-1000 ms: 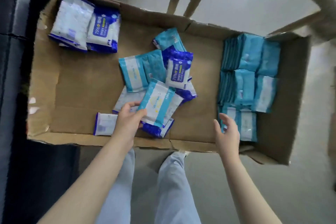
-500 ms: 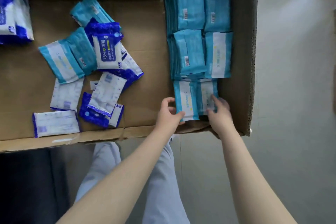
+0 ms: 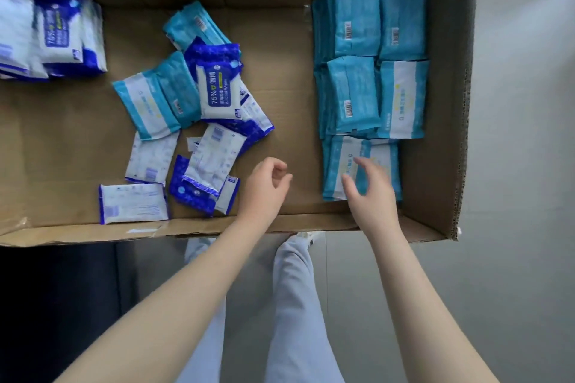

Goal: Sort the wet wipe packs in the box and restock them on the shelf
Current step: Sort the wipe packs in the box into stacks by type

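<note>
Hovering with fingers loosely curled and holding nothing, the left grip (image 3: 264, 188) is hanging over bare cardboard near the front edge of the cardboard box (image 3: 435, 165). The right grip (image 3: 368, 186), fingers spread and relaxed, is reaching over the nearest teal wet wipe pack (image 3: 339, 162) by the front right corner; I cannot tell whether it is touching. More teal packs (image 3: 354, 19) are lying in rows along the right edge. A loose mixed pile (image 3: 217, 93) is sitting mid-box, and dark blue alcohol wipe packs (image 3: 59, 37) are lying at the far left.
</note>
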### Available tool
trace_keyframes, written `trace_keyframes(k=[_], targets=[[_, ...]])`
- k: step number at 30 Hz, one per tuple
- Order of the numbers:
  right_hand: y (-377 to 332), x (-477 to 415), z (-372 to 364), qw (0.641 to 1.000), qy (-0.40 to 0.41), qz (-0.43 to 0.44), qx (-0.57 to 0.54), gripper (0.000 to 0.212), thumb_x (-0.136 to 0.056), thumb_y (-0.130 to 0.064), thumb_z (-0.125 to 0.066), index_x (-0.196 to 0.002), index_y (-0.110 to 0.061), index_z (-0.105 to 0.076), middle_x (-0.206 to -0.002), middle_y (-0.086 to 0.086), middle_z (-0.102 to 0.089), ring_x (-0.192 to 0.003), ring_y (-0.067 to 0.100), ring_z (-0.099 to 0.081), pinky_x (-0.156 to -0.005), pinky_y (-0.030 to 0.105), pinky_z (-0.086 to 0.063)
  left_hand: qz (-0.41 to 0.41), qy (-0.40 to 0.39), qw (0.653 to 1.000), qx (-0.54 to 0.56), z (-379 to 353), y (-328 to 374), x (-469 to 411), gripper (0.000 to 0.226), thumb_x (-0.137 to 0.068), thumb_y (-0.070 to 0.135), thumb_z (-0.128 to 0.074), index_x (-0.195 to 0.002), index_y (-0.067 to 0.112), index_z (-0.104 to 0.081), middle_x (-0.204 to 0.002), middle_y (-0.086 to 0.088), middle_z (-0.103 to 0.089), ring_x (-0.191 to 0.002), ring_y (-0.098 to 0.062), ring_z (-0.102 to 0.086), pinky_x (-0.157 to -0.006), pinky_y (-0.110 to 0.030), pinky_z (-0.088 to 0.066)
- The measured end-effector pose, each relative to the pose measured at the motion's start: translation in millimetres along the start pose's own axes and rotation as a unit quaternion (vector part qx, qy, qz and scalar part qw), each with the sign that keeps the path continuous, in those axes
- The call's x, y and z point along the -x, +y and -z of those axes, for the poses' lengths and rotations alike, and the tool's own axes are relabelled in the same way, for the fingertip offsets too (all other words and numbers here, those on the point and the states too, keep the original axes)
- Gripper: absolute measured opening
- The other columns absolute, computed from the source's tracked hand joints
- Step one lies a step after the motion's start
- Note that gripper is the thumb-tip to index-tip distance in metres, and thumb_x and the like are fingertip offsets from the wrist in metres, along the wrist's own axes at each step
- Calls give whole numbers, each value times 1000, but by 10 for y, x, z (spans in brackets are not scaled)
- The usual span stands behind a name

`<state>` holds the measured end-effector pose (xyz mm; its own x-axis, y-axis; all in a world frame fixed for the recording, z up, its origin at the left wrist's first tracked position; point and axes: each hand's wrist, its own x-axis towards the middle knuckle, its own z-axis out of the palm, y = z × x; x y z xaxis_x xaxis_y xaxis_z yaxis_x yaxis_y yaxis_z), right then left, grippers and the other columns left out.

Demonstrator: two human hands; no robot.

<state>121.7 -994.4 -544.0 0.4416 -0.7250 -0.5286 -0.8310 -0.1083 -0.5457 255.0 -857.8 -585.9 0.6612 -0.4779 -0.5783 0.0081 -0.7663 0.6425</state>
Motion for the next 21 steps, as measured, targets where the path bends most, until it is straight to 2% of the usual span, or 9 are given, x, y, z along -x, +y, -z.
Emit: trace_keyframes(k=[2, 4, 6, 8, 11, 13, 16, 18, 21], targets=[[-211, 39, -272, 999, -30, 26, -5, 43, -96, -25, -61, -136, -13, -54, -139, 2, -53, -131, 16, -45, -107, 21, -30, -29, 52, 998, -10, 434, -233, 4, 12, -95, 25, -61, -105, 27, -56, -104, 12, -55, -86, 3, -56, -72, -14, -44], [-429, 61, -599, 997, -74, 26, -17, 44, -95, -28, -62, -137, -15, -53, -138, 1, -54, -129, 15, -46, -104, 20, -30, -30, 111, 993, -23, 862, -514, -42, 15, -95, 23, -61, -110, 23, -58, -107, 10, -52, -89, -1, -56, -78, -21, -47], [-634, 64, -949, 993, -113, 15, -31, 47, -95, -31, -62, -138, -17, -52, -139, 0, -54, -129, 15, -47, -105, 22, -32, 5, 132, 990, -42, 1240, -816, -124, 22, -95, 22, -62, -117, 18, -59, -115, 4, -54, -103, -11, -56, -90, -30, -47], [-828, 49, -1276, 988, -144, -10, -46, 49, -94, -35, -64, -138, -17, -52, -139, -2, -55, -127, 14, -50, -104, 25, -38, 60, 117, 987, -91, 1552, -1117, -219, 31, -92, 21, -64, -122, 16, -59, -124, -5, -54, -112, -23, -54, -99, -39, -44], [-1049, 23, -1698, 979, -169, -67, -93, 49, -91, -38, -67, -133, -18, -53, -126, -4, -62, -112, 10, -57, -85, 19, -42, 117, 47, 975, -184, 1895, -1502, -301, 39, -86, 19, -69, -123, 16, -59, -135, -7, -47, -118, -34, -50, -103, -43, -40], [-1131, 5, -1912, 972, -148, -119, -140, 48, -87, -38, -71, -128, -19, -54, -116, -3, -65, -108, 13, -60, -84, 23, -48, 107, -2, 963, -247, 2048, -1685, -297, 43, -83, 20, -70, -124, 21, -57, -135, -3, -43, -117, -34, -47, -100, -41, -37], [-1161, -30, -2104, 963, -78, -182, -185, 39, -82, -36, -77, -111, -23, -54, -102, -3, -67, -111, 23, -61, -98, 43, -49, 80, -45, 937, -336, 2198, -1899, -291, 48, -82, 22, -71, -127, 23, -55, -131, -5, -46, -119, -32, -44, -98, -40, -35], [-1170, -18, -2143, 959, -48, -199, -198, 30, -81, -32, -79, -98, -21, -58, -98, 0, -67, -103, 23, -64, -96, 45, -50, 64, -35, 935, -348, 2263, -2000, -283, 41, -82, 20, -72, -121, 20, -59, -126, -6, -51, -117, -32, -41, -96, -39, -34], [-1216, 64, -2144, 966, -15, -171, -196, 17, -82, -27, -78, -83, -20, -62, -97, 7, -70, -93, 26, -67, -91, 48, -53, 25, -3, 941, -338, 2363, -2075, -271, 25, -81, 24, -75, -104, 20, -65, -112, -5, -56, -109, -31, -41, -91, -40, -34]])
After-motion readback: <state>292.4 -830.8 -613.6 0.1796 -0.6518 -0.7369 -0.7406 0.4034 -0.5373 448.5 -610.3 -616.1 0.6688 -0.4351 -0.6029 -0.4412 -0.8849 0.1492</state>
